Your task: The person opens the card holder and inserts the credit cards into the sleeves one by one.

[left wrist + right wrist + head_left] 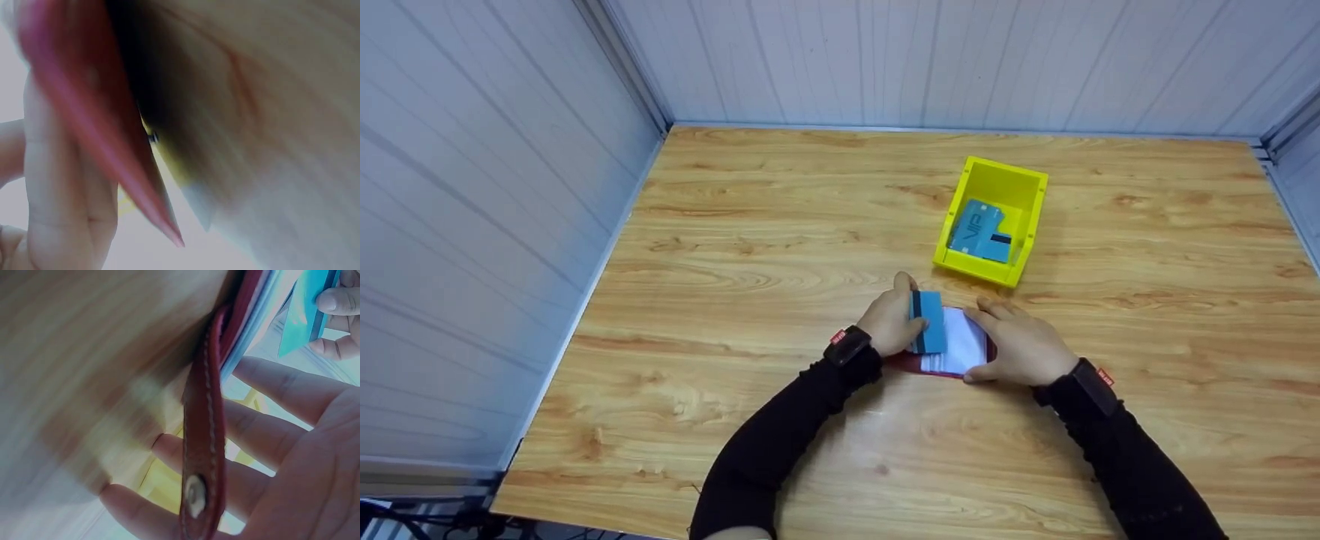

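A blue card (933, 322) with a black stripe is pinched by my left hand (889, 319), thumb on its face. The card is over the left part of an open red card holder (906, 363), which lies on the table with pale plastic sleeves (966, 345) showing. At the holder's right end, my right hand (1027, 345) grips it, thumb at the near edge and a finger at the far edge. A red stitched strap with a metal snap (197, 495) hangs in front of my right fingers (275, 382). The left wrist view has the red cover (107, 140) close up.
Beyond the hands stands a yellow bin (1012, 276) holding blue cards (976, 229), one marked VIP. It sits close behind the card holder on the wooden table (780, 202). Pale panel walls (840, 64) rise at the back and left.
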{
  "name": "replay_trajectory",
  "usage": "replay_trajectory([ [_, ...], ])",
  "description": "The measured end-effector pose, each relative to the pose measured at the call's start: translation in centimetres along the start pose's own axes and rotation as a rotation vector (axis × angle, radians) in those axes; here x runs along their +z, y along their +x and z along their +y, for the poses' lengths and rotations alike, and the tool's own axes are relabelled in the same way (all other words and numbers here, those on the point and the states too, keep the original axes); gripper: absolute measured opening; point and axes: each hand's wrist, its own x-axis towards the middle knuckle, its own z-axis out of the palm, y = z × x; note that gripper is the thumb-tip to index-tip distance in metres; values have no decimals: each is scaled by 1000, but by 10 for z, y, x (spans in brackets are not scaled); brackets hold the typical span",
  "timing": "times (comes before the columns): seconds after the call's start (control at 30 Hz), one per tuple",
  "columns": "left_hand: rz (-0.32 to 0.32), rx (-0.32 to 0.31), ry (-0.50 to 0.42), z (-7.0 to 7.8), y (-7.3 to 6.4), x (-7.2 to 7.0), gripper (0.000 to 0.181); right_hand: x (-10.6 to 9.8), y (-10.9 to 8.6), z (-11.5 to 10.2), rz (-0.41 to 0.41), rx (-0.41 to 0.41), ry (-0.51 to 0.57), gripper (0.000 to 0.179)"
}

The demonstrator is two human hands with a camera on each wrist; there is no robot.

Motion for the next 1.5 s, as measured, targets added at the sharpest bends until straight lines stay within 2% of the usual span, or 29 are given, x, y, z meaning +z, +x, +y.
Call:
replay_trajectory([
  [0.13,-13,16,27,1,0,2,43,0,0,0,11,-15,-6,102],
  [0.23,-28,-13,11,2,1,2,44,1,0,1,12,-15,-6,102],
  [0.37,-84,-37,-42,2,0,2,43,1,0,1,12,-10,-7,102],
  [0.47,-115,-43,-44,2,0,2,42,1,0,1,12,-7,-7,102],
  [0.7,-143,-89,-6,4,1,0,42,2,1,1,6,-4,-1,102],
  [1.0,-142,-70,51,5,1,-1,42,1,1,0,10,-1,5,102],
  [1.17,-137,-76,22,4,2,1,43,0,0,-1,6,0,11,102],
  [1.5,-117,-108,-93,6,1,4,44,0,0,0,-8,17,21,101],
])
